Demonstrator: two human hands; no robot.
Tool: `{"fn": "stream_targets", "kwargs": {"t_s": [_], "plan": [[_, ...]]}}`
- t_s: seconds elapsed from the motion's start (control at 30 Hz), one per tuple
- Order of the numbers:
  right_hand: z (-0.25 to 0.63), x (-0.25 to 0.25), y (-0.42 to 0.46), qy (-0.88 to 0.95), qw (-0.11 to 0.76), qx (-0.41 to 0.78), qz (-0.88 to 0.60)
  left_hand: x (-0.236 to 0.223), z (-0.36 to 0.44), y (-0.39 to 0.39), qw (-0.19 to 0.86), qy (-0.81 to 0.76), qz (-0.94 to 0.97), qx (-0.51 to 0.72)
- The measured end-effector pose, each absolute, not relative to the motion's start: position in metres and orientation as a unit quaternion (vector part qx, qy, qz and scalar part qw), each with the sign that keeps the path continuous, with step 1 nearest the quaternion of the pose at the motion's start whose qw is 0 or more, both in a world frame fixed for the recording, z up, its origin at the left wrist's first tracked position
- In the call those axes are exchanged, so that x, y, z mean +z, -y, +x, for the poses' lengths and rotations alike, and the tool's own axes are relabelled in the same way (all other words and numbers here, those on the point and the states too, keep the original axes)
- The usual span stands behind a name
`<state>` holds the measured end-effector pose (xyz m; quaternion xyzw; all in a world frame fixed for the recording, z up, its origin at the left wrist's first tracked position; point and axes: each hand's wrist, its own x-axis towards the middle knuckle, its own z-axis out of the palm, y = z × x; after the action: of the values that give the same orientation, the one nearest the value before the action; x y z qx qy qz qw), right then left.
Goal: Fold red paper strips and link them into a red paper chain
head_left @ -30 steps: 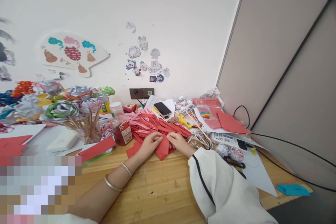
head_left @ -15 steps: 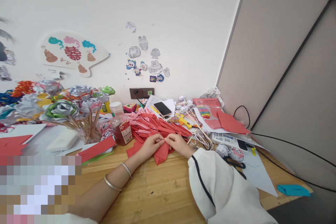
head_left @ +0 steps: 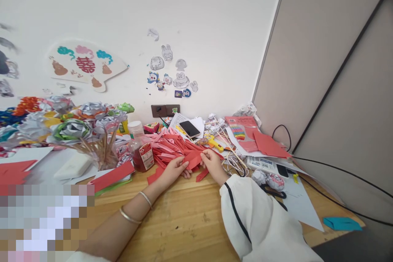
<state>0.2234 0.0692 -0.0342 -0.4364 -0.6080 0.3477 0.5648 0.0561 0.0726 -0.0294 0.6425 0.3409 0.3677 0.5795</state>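
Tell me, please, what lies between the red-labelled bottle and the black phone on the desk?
In the head view, the pile of folded red paper strips lies between the bottle and phone.

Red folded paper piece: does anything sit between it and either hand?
No. Both the left hand and the right hand already pinch the red folded paper piece directly, just in front of the pile of red paper strips. Nothing visible lies between the fingers and the paper.

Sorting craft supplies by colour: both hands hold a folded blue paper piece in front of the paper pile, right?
Not blue. In the head view, the left hand and right hand hold a folded red paper piece in front of the paper pile.
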Motion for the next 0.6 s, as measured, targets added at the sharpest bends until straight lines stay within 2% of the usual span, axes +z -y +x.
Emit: {"fn": "stream_targets", "kwargs": {"t_s": [0.1, 0.27, 0.47, 0.6], "plan": [[0.223, -0.035, -0.068, 0.631, 0.553, 0.333, -0.43, -0.028, 0.053, -0.074, 0.57, -0.346, 0.649, 0.366], [0.228, -0.03, -0.067, 0.688, 0.529, 0.25, -0.43, -0.021, 0.044, -0.074, 0.604, -0.325, 0.667, 0.292], [0.23, -0.035, -0.069, 0.688, 0.474, 0.377, -0.4, -0.021, 0.041, -0.075, 0.643, -0.305, 0.604, 0.358], [0.229, -0.039, -0.071, 0.676, 0.458, 0.442, -0.372, -0.02, 0.041, -0.074, 0.67, -0.291, 0.581, 0.359]]}}
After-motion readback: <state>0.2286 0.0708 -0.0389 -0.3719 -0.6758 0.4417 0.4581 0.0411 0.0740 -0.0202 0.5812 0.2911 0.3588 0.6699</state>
